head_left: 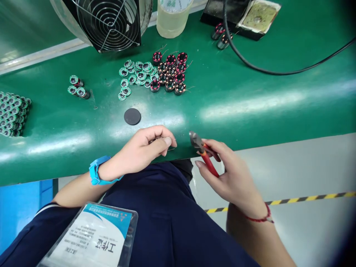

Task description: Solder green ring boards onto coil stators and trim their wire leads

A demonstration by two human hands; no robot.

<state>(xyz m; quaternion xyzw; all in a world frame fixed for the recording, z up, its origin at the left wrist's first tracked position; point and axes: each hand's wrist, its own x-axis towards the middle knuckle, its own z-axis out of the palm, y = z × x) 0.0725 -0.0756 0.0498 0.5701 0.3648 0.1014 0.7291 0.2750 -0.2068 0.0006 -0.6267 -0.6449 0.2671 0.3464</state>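
At the front edge of the green table, my left hand (151,146) is closed around a small part, mostly hidden by the fingers; thin wires stick out past the fingertips. It looks like one of the wound coils. To its right my right hand (228,170) grips red-handled cutting pliers (206,155), their jaws pointing up and left, apart from the left hand. Beyond the hands lie a group of wound coils (170,85) with loose wire ends and a heap of green ring-shaped circuit boards (141,75). A flat black disc (132,116) rests just beyond my left hand.
A fan (111,26) and a translucent tub (172,20) stand at the back. Stacked coils with green boards (13,115) sit far left, several more (78,87) nearer. A black cable (258,69) curves beside a sponge tray (258,17) at back right.
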